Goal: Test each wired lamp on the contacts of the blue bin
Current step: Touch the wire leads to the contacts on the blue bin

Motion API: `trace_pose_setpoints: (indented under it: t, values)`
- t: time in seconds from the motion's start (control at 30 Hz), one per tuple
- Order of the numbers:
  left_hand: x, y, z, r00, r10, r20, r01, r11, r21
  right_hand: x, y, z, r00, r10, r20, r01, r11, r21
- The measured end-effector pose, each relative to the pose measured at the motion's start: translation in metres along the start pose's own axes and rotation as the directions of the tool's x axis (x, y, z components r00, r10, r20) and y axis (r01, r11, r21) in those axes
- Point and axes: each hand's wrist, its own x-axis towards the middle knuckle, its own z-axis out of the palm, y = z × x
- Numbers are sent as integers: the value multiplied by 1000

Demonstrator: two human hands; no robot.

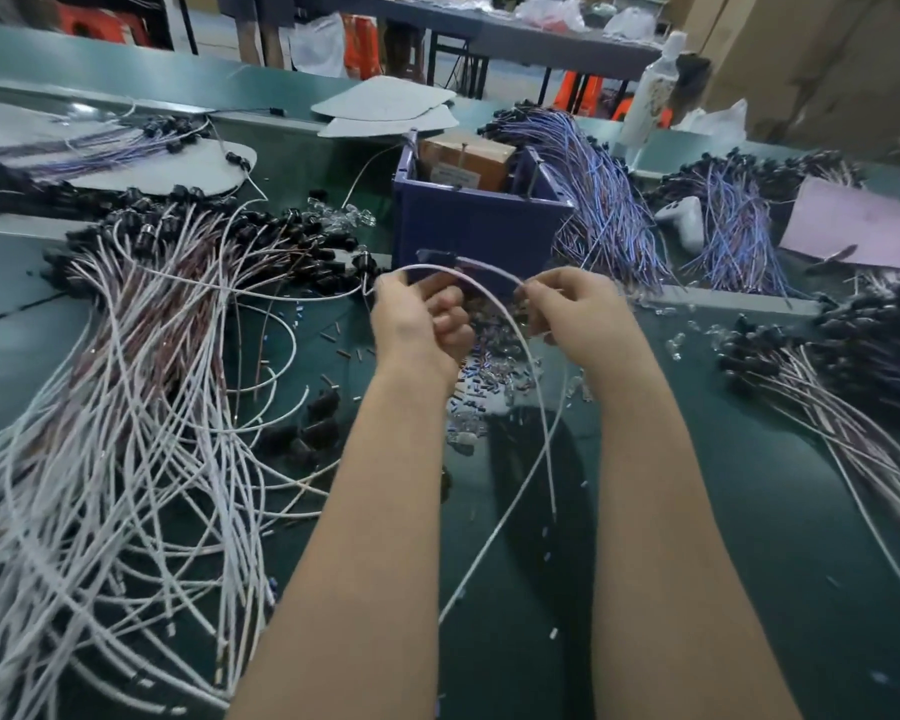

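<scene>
Hands — L (419,322) & R (575,317) — pinch lamp wire (510,324).

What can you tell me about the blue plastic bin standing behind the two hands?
The blue plastic bin is a square, open-topped box with a plain matte front wall, upright on the green table. Thin metal pins rise at its rim. A brown cardboard box sits inside. Bundled blue-purple wires lie beside its right wall. In front, the left hand and right hand pinch a looped white wire; whether it touches the bin is unclear.
</scene>
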Motion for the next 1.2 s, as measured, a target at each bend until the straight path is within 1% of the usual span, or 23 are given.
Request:
trace_pose_setpoints:
  t: [0.07, 0.13, 0.2, 0.23, 0.27, 0.3, 0.33, 0.37, 0.4, 0.43, 0.47, 0.53, 0.57, 0.6, 0.67, 0.73, 0.77, 0.83, 0.87, 1.0, 1.07, 1.13, 1.2]
  values:
    - [4, 2, -5, 990, 46, -137, -74, 976, -206, 1, 7, -5, 986, 26, -167, -4, 992, 128]
    - [5, 4, -7, 931, 121, -346, -207, 952, -224, 3, 12, -10, 929, 104, -355, 52, 913, 404]
    - [4, 5, -7, 811, 260, -525, -337, 940, -54, 3, 16, -17, 848, 229, -478, 177, 728, 662]
    - [4, 5, -7, 735, 364, -572, -403, 913, 63, 4, 19, -21, 816, 289, -500, 236, 622, 746]
    - [5, 5, -8, 655, 495, -571, -461, 861, 217, 3, 23, -25, 797, 350, -493, 278, 512, 813]
    - [5, 5, -9, 580, 639, -504, -472, 769, 431, 2, 27, -29, 790, 409, -456, 294, 401, 868]
    - [4, 3, -8, 529, 759, -379, -412, 620, 668, 1, 31, -32, 794, 460, -398, 289, 289, 912]
    - [2, 0, -6, 514, 826, -231, -286, 418, 862, 0, 35, -35, 799, 499, -335, 279, 185, 942]
    - [0, -3, -3, 538, 838, -95, -159, 211, 964, -1, 38, -36, 802, 527, -282, 272, 98, 957]
    - [-2, -5, 0, 589, 808, 4, -73, 48, 996, -2, 40, -37, 803, 542, -247, 271, 35, 962]
    - [-3, -5, 5, 651, 757, 54, -22, -53, 998, -2, 41, -37, 805, 549, -224, 267, 0, 964]
    - [-2, -2, 9, 770, 635, 63, 25, -129, 991, -2, 41, -33, 806, 551, -216, 261, -3, 965]
    - [-2, 0, 9, 807, 588, 56, 42, -152, 988, -2, 41, -31, 807, 547, -223, 262, 8, 965]
    - [-2, 2, 8, 820, 571, 52, 53, -165, 985, -1, 41, -29, 811, 540, -225, 262, 10, 965]
    - [-4, 3, 6, 769, 634, 82, 34, -169, 985, 0, 42, -25, 831, 514, -210, 249, -7, 968]
    - [-6, 0, 9, 695, 688, 208, -113, -181, 977, 2, 42, -21, 849, 487, -203, 241, -15, 970]
    - [-6, -4, 11, 689, 662, 297, -242, -176, 954, 4, 42, -20, 853, 480, -207, 242, -11, 970]
    - [-7, -13, 16, 735, 526, 428, -454, -88, 887, 7, 41, -16, 854, 471, -223, 248, 10, 969]
    - [-7, -18, 18, 770, 440, 461, -489, -57, 870, 7, 39, -14, 853, 468, -230, 248, 25, 968]
    - [2, -38, 14, 845, 140, 516, -506, -104, 856, 9, 39, -8, 854, 461, -241, 247, 49, 968]
    - [5, -45, 10, 873, 60, 483, -474, -128, 871, 10, 40, -5, 863, 450, -231, 231, 55, 971]
    - [7, -50, 7, 888, 65, 455, -440, -165, 883, 11, 41, -3, 875, 434, -212, 197, 81, 977]
    - [7, -49, 6, 890, 150, 430, -408, -160, 899, 11, 42, -1, 870, 445, -213, 168, 138, 976]
